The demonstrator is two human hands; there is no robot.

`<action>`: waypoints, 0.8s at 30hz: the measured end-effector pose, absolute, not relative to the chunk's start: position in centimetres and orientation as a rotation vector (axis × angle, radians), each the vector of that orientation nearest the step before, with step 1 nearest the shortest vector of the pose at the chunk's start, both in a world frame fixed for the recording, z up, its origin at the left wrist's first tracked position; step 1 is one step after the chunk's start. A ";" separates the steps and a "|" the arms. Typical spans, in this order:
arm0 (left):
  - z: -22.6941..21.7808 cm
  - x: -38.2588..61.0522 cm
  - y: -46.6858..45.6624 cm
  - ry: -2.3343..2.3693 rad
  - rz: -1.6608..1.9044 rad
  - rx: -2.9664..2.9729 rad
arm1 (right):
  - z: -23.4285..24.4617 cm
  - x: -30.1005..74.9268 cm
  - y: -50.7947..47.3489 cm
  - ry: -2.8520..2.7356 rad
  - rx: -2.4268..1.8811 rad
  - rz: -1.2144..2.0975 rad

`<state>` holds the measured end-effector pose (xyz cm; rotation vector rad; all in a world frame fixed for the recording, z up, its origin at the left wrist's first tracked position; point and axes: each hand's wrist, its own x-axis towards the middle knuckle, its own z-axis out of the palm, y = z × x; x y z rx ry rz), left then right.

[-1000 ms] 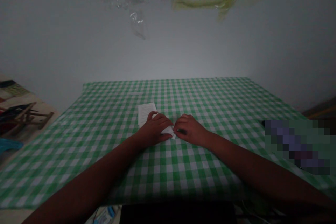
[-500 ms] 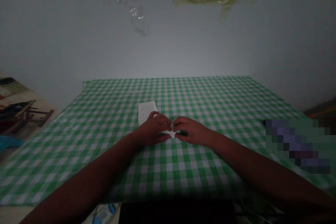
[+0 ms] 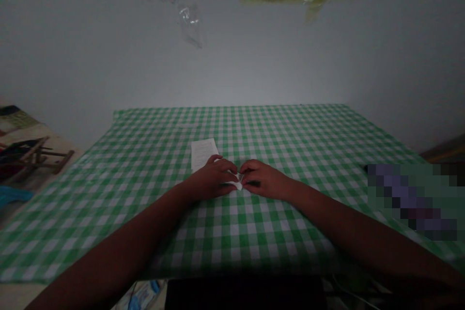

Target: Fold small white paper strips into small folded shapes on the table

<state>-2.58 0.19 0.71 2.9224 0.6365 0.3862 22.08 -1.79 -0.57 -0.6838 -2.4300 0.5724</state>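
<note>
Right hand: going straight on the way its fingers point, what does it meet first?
The right hand would probably meet the small white paper first, then the left hand; depth there is unclear.

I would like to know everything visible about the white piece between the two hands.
The white piece looks like thin paper. It sits low over the checked tablecloth; whether it touches it is unclear. Left hand and right hand hold it from either side, so only a little shows; its full shape is hidden.

A dim, pale wall (image 3: 232, 63) rises beyond the left hand (image 3: 214, 178), behind a cloth-covered table (image 3: 283, 128). Well left of that hand, wooden furniture (image 3: 38, 154) stands on beige floor (image 3: 32, 131).
</note>
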 end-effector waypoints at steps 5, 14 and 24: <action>0.7 -2.5 0.2 0.616 0.393 2.898 | -0.8 22.2 -1.7 -2.433 -0.667 0.603; 0.8 -2.6 0.1 0.597 0.416 2.882 | -0.6 22.4 -1.7 -2.424 -0.677 0.647; 1.0 -2.3 0.1 0.594 0.407 2.876 | -1.2 22.4 -1.5 -2.469 -0.579 0.662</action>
